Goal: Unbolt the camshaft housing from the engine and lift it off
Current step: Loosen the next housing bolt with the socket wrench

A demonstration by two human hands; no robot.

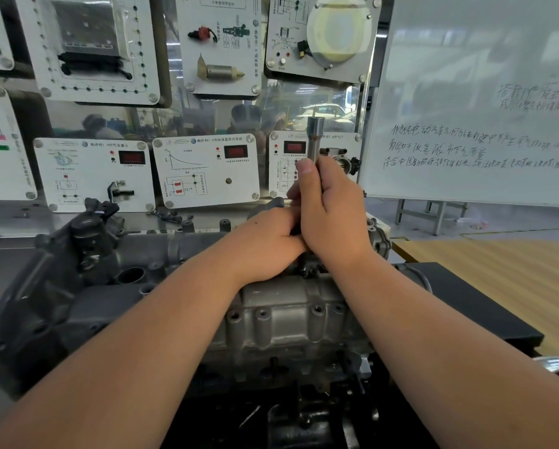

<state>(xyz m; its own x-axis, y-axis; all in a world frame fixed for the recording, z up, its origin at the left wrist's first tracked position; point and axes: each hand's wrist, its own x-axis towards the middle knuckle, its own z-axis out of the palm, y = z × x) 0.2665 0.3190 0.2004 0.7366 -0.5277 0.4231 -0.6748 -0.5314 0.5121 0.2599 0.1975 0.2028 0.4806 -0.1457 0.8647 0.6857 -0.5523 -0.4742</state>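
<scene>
The grey camshaft housing lies across the top of the engine in front of me, with several bolt holes along its near side. My right hand grips a steel tool shaft that stands upright over the far edge of the housing; its top end sticks out above my thumb. My left hand rests on the housing just left of the right hand, fingers curled at the base of the tool. The tool's lower end and whatever it sits on are hidden by both hands.
White training panels with gauges and wiring diagrams stand behind the engine. A whiteboard with handwriting fills the right. The engine sits on a black bench top; a wooden surface lies beyond at right.
</scene>
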